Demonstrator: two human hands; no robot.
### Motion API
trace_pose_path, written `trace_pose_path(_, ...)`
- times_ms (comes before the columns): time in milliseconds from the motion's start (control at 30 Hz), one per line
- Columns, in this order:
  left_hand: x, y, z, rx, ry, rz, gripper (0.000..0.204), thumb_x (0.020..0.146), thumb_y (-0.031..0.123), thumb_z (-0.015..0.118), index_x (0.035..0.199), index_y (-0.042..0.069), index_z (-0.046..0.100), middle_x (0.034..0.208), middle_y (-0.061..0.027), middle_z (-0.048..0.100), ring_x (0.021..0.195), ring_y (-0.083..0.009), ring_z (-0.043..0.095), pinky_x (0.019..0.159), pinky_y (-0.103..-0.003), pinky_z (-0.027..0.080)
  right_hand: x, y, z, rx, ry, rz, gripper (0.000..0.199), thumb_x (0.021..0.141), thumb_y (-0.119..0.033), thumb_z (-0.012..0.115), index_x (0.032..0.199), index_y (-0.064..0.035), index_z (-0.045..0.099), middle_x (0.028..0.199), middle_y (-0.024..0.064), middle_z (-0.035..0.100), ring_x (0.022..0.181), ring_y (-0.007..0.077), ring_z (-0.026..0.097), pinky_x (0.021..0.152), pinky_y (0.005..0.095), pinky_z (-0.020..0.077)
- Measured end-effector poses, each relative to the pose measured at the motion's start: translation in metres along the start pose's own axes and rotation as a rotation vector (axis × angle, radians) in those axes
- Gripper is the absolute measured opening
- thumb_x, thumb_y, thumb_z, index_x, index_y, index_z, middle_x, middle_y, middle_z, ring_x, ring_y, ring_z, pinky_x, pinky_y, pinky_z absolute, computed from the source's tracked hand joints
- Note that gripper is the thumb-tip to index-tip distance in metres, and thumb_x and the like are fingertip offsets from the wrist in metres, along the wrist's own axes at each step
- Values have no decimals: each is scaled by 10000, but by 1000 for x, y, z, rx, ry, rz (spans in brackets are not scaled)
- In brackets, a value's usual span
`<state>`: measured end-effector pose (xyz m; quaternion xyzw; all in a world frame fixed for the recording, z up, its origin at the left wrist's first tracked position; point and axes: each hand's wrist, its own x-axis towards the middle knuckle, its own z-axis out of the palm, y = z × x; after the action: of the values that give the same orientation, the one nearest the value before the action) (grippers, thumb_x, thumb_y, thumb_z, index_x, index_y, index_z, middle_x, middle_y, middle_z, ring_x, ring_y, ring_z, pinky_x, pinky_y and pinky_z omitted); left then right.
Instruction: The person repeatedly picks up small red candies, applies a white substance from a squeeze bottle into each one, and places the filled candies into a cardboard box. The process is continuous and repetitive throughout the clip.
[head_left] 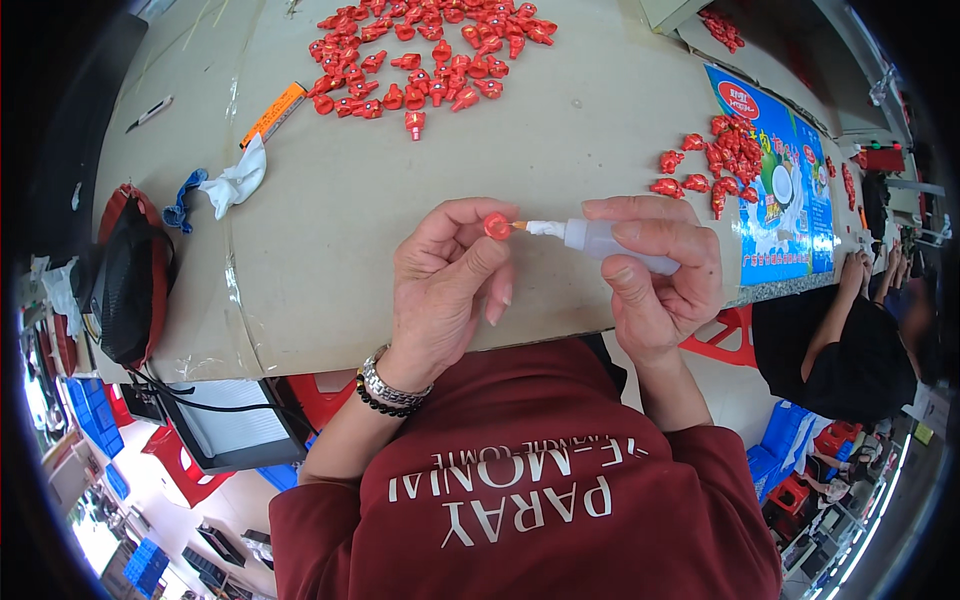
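Between the thumb and fingers of my left hand (450, 275) is a small red plastic piece (497, 226), round at the end turned toward me. My right hand (660, 270) grips a translucent white squeeze bottle (620, 246) lying sideways. White wrapping covers its nozzle (540, 228), and the thin brownish tip meets or nearly meets the red piece; I cannot tell if it touches. Both hands are above the table (370, 200). Many similar red pieces with gold marks lie in a loose pile (415, 62) at the far side, and a smaller heap (733, 150) sits to the right.
A blue printed sheet (790, 240) lies under part of the right heap. On the left are an orange box (273, 113), a crumpled white tissue (238, 180), a pen (150, 113) and a black-and-red bag (133, 275). Another person (835, 345) sits at the right.
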<state>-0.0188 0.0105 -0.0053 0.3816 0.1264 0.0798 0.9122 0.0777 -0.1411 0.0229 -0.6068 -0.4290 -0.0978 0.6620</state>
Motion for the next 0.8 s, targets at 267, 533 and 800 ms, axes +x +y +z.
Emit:
trace_pose_path(267,0,1,4,4,22,-19,221,907,50,574,1112,-30,552,793,-46,589,511,-65,507,409,-187,385,-1,0,1,3,11,13,209,795,-27,695,960,43,588,943,204,654,783,204,626,628,272,511)
trace_pose_path(533,1,1,4,17,19,-14,217,902,53,584,1101,-30,559,768,-39,585,490,-55,492,403,-180,374,0,-1,1,-34,-16,5,205,786,-10,694,959,38,595,937,199,653,773,205,632,622,271,511)
trace_pose_path(800,0,2,5,41,29,-11,215,893,77,604,1082,-14,555,760,-31,578,479,-55,474,391,-181,350,3,-4,-1,-127,-25,-39,219,776,-17,706,955,26,588,905,199,660,760,224,639,613,282,516)
